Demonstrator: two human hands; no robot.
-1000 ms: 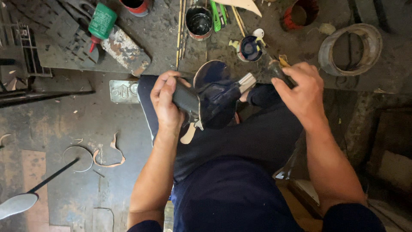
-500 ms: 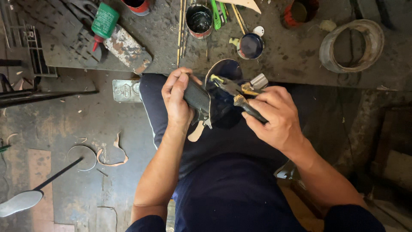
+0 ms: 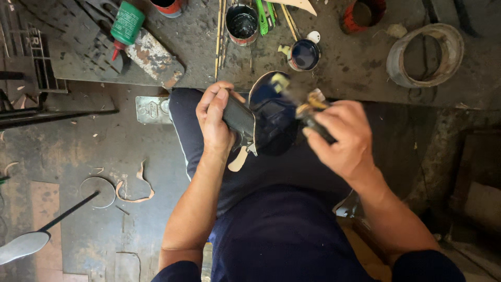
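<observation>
My left hand (image 3: 216, 120) grips a dark shoe (image 3: 261, 122) held sole-up over my lap, with a pale leather edge showing along its side. My right hand (image 3: 342, 138) is closed around the black handle of a brush (image 3: 308, 107); its blurred, yellowish bristle end lies over the shoe's dark sole. On the bench just beyond the shoe stands a small dark blue cup (image 3: 304, 55) with a white handle.
The grimy bench (image 3: 344, 68) holds a black-filled tin (image 3: 242, 23), a red pot (image 3: 364, 13), a grey ring-shaped container (image 3: 425, 55), a green bottle (image 3: 125, 23) and thin sticks. Leather scraps (image 3: 130, 185) and a metal shoe last (image 3: 23, 245) lie on the floor at left.
My right hand came from the blue cup on the bench down to the shoe with the brush, which now sweeps across the sole. My left hand kept hold of the shoe.
</observation>
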